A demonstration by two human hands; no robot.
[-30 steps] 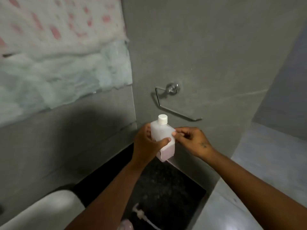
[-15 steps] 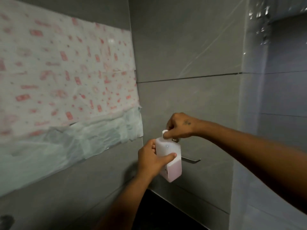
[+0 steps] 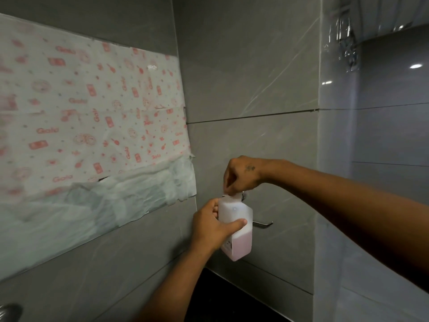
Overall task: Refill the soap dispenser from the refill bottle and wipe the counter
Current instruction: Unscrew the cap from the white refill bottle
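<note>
A white translucent refill bottle (image 3: 239, 231) with pink soap in its lower part is held upright in front of the grey tiled wall. My left hand (image 3: 212, 228) wraps around its body from the left. My right hand (image 3: 243, 176) comes from above and pinches the white cap (image 3: 236, 195) at the bottle's top. The cap is mostly hidden under my fingers. No soap dispenser appears in this view.
A chrome holder bar (image 3: 263, 223) sticks out of the wall behind the bottle. A sheet of paper with red print (image 3: 92, 126) covers the left wall. The dark counter (image 3: 222, 298) shows at the bottom, and a glossy wall corner (image 3: 334, 159) stands at right.
My view has tilted up from the counter to the wall. My right hand moved from the bottle's side onto its cap. The dispenser's pump at the bottom has left the view.
</note>
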